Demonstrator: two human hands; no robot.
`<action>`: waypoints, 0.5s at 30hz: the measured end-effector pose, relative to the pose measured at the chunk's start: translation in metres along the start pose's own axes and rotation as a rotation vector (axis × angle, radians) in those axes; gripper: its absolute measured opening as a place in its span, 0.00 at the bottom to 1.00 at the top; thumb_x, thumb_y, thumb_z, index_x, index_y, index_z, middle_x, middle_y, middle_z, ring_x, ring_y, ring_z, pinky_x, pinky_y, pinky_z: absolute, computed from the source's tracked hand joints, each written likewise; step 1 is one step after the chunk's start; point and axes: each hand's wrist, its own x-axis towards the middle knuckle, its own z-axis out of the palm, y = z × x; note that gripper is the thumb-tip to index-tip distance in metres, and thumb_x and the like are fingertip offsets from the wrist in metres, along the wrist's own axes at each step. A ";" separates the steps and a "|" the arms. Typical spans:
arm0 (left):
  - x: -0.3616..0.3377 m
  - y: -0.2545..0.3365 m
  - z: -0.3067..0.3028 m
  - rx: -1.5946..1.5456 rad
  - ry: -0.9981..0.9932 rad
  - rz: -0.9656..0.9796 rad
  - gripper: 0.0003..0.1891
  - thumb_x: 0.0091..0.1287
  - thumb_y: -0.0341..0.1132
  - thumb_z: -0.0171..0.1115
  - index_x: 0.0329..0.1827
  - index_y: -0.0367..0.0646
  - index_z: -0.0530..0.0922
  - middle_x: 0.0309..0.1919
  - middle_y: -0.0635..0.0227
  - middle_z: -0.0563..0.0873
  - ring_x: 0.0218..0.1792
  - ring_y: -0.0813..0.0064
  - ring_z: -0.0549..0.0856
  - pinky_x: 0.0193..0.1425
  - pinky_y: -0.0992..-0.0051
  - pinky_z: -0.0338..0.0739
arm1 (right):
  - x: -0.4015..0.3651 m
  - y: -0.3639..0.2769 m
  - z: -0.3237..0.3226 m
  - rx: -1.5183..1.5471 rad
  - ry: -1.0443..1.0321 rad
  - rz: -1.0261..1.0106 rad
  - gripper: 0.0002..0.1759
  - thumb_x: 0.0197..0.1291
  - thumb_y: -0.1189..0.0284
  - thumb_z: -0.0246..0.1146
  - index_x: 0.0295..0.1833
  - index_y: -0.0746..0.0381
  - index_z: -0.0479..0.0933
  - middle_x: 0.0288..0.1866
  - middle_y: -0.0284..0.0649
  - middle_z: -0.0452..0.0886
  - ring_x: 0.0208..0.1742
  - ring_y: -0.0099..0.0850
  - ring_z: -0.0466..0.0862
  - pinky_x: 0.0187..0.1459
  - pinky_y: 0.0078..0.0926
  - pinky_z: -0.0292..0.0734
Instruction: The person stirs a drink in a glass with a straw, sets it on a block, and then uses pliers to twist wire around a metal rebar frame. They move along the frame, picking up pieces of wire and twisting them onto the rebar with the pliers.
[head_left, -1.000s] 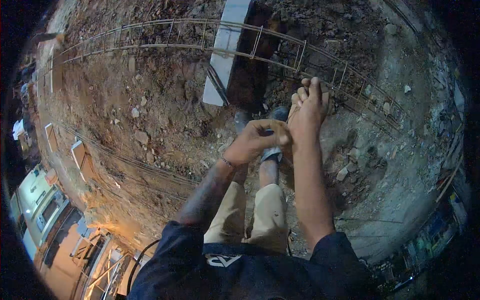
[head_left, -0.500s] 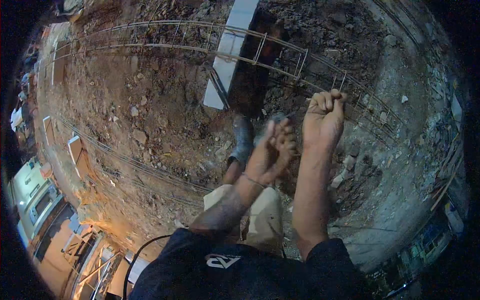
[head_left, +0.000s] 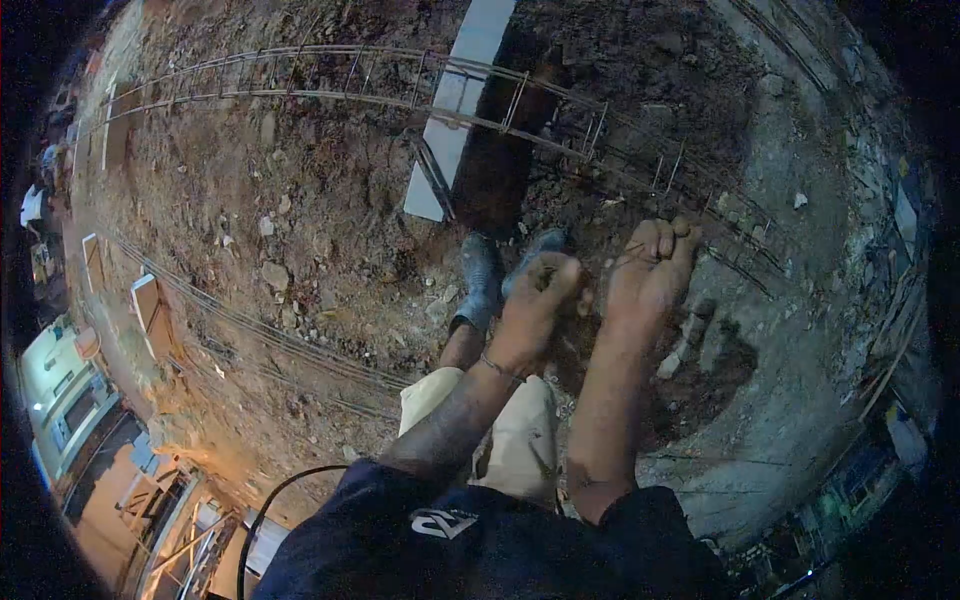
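Observation:
Both my hands are raised in front of my legs, below the long rebar cage (head_left: 400, 101). My left hand (head_left: 540, 310), with a band at the wrist, has its fingers curled in, with thumb and forefinger close together. Whatever it may hold cannot be made out. To its right, my right hand (head_left: 650, 265) is closed with bent fingers, nearest the cage's right part. A thin line like wire shows by its fingers, too faint to be sure. The hands are apart from each other and neither visibly touches the cage.
A pale board (head_left: 455, 130) lies under the cage beside a dark trench (head_left: 495, 180). My boots (head_left: 480, 275) stand on rubble-strewn soil. Long bars (head_left: 270, 340) run over blocks (head_left: 150, 305) at left. A lit building (head_left: 70, 385) stands lower left.
My left hand has turned and its fingers have drawn in, moving slightly down. My right hand has come down a little, away from the cage.

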 end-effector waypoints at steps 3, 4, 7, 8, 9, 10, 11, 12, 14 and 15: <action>-0.009 -0.003 0.002 0.333 -0.043 0.212 0.15 0.58 0.39 0.59 0.42 0.41 0.67 0.30 0.70 0.76 0.29 0.81 0.75 0.31 0.82 0.70 | -0.008 -0.004 0.004 -0.073 0.003 -0.039 0.09 0.60 0.69 0.52 0.29 0.60 0.63 0.20 0.31 0.62 0.21 0.20 0.59 0.24 0.15 0.56; -0.013 -0.004 0.005 0.293 -0.039 0.189 0.14 0.58 0.36 0.59 0.41 0.42 0.67 0.30 0.71 0.76 0.29 0.80 0.76 0.31 0.82 0.70 | -0.011 -0.006 0.006 -0.109 0.054 -0.073 0.10 0.60 0.68 0.52 0.28 0.59 0.63 0.19 0.31 0.61 0.21 0.20 0.59 0.23 0.15 0.56; -0.028 -0.006 0.026 0.077 -0.051 0.088 0.14 0.57 0.34 0.60 0.42 0.43 0.66 0.31 0.71 0.75 0.30 0.82 0.74 0.32 0.83 0.69 | -0.014 -0.014 0.002 -0.202 0.092 -0.247 0.10 0.60 0.68 0.52 0.29 0.58 0.61 0.19 0.31 0.62 0.21 0.19 0.59 0.23 0.15 0.56; -0.033 -0.007 0.032 -0.099 -0.055 0.004 0.15 0.57 0.35 0.60 0.42 0.43 0.66 0.33 0.71 0.74 0.31 0.84 0.72 0.33 0.83 0.68 | -0.017 -0.016 0.005 -0.200 0.090 -0.249 0.10 0.60 0.68 0.52 0.29 0.58 0.61 0.19 0.31 0.62 0.21 0.19 0.59 0.23 0.15 0.56; -0.035 -0.010 0.029 -0.098 -0.056 0.004 0.15 0.57 0.35 0.60 0.42 0.43 0.66 0.33 0.71 0.74 0.31 0.84 0.72 0.33 0.83 0.68 | -0.021 -0.018 0.008 -0.275 0.101 -0.355 0.10 0.60 0.68 0.53 0.29 0.58 0.60 0.19 0.31 0.62 0.20 0.19 0.59 0.22 0.16 0.55; -0.037 -0.012 0.026 -0.128 -0.098 -0.089 0.15 0.56 0.33 0.60 0.43 0.43 0.65 0.33 0.72 0.74 0.32 0.84 0.72 0.34 0.84 0.68 | -0.024 -0.021 0.012 -0.351 0.113 -0.460 0.11 0.60 0.68 0.53 0.30 0.58 0.59 0.19 0.31 0.62 0.20 0.19 0.59 0.21 0.16 0.55; -0.037 -0.014 0.025 -0.158 -0.140 -0.183 0.16 0.56 0.31 0.60 0.44 0.43 0.65 0.34 0.72 0.74 0.33 0.84 0.72 0.34 0.85 0.68 | -0.027 -0.027 0.011 -0.350 0.113 -0.460 0.11 0.60 0.68 0.53 0.30 0.58 0.59 0.19 0.31 0.62 0.20 0.19 0.59 0.21 0.16 0.55; -0.037 -0.017 0.026 -0.156 -0.141 -0.186 0.16 0.56 0.31 0.60 0.44 0.43 0.65 0.34 0.72 0.74 0.33 0.84 0.72 0.34 0.85 0.68 | -0.029 -0.034 0.010 -0.363 0.098 -0.476 0.11 0.60 0.68 0.53 0.31 0.57 0.59 0.19 0.31 0.62 0.20 0.19 0.59 0.21 0.16 0.56; -0.036 -0.022 0.035 0.160 -0.109 -0.177 0.19 0.53 0.30 0.63 0.46 0.43 0.65 0.34 0.72 0.74 0.32 0.81 0.73 0.35 0.86 0.68 | -0.034 -0.047 0.016 -0.380 0.089 -0.495 0.11 0.60 0.68 0.53 0.32 0.57 0.58 0.19 0.32 0.62 0.20 0.19 0.60 0.20 0.16 0.56; -0.029 -0.028 0.037 0.628 -0.059 0.059 0.23 0.50 0.29 0.65 0.47 0.42 0.64 0.33 0.72 0.74 0.29 0.79 0.73 0.34 0.85 0.69 | -0.038 -0.051 0.027 -0.514 0.060 -0.606 0.10 0.61 0.68 0.51 0.31 0.58 0.59 0.21 0.33 0.62 0.21 0.19 0.60 0.22 0.16 0.56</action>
